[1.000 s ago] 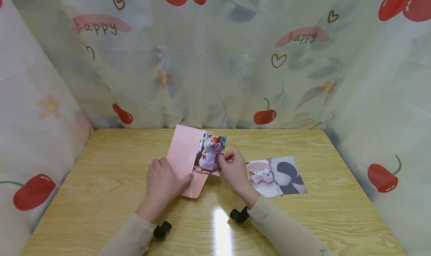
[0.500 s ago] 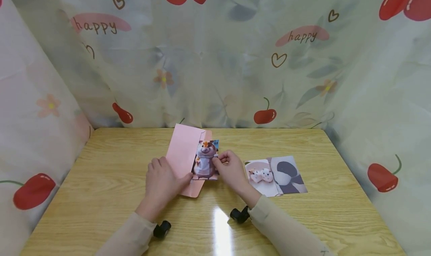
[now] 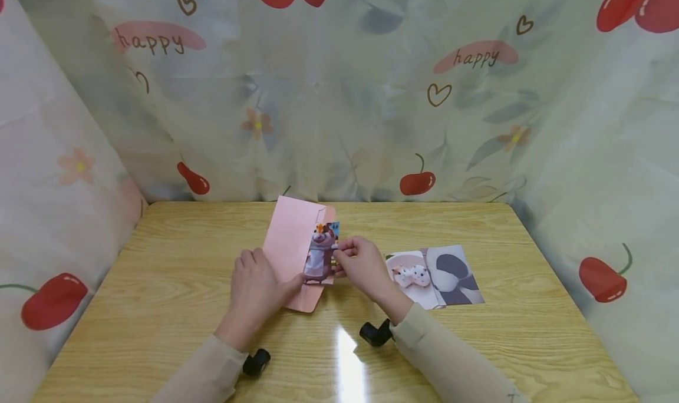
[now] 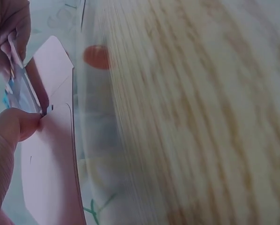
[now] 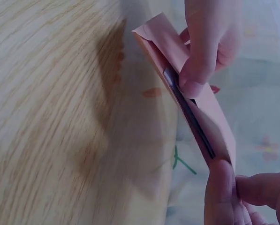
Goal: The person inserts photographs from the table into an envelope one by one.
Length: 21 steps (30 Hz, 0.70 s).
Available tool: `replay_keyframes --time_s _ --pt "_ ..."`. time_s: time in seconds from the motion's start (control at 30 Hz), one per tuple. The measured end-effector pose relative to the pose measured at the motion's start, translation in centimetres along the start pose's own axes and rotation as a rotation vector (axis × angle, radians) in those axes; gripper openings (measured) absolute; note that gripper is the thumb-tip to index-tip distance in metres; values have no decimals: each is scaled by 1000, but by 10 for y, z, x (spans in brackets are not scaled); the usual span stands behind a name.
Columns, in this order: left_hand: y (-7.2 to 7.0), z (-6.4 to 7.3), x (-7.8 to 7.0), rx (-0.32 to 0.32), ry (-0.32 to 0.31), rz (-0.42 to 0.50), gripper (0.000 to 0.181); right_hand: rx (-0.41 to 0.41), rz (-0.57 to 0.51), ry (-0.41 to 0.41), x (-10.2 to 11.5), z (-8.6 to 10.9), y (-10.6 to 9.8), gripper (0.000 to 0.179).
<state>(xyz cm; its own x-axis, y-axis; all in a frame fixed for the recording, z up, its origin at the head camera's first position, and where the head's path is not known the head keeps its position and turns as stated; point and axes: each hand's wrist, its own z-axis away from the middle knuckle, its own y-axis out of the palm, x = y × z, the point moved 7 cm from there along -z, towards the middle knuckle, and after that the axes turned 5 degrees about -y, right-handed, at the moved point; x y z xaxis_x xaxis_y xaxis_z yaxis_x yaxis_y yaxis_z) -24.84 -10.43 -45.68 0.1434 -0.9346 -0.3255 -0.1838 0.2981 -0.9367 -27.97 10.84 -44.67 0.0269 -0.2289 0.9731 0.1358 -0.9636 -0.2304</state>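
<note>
A pink envelope (image 3: 289, 232) is held up tilted over the table by my left hand (image 3: 260, 282), thumb on its front near the mouth. Its flap (image 3: 305, 299) is unfolded on the right side. Partly inside the mouth is a photo (image 3: 320, 258) of a plush-like animal in an apron; its left part is hidden in the envelope. My right hand (image 3: 365, 266) pinches the photo's right edge. In the left wrist view the left thumb (image 4: 25, 123) presses at the envelope's mouth. The right wrist view shows the right fingers (image 5: 219, 190) at the envelope's near end.
To the right, two overlapping photos lie on the wooden table (image 3: 159, 261): one of small white figures (image 3: 411, 276), one of a grey and white shape (image 3: 453, 275). Black wrist cameras (image 3: 375, 333) jut from the sleeves. A cherry-print curtain (image 3: 318, 138) surrounds the table.
The photo has slid left and deeper into the envelope, with my right hand following it leftward. The left hand and envelope have barely moved.
</note>
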Motion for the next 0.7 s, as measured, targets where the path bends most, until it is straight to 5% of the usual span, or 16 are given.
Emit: replay_keyframes --time_s 0.2,0.7 --pt "-2 3 -3 -15 15 20 99 -18 44 53 -5 -4 0 15" --pt "1 7 -8 29 9 83 96 -41 -40 76 -21 -12 16 16"
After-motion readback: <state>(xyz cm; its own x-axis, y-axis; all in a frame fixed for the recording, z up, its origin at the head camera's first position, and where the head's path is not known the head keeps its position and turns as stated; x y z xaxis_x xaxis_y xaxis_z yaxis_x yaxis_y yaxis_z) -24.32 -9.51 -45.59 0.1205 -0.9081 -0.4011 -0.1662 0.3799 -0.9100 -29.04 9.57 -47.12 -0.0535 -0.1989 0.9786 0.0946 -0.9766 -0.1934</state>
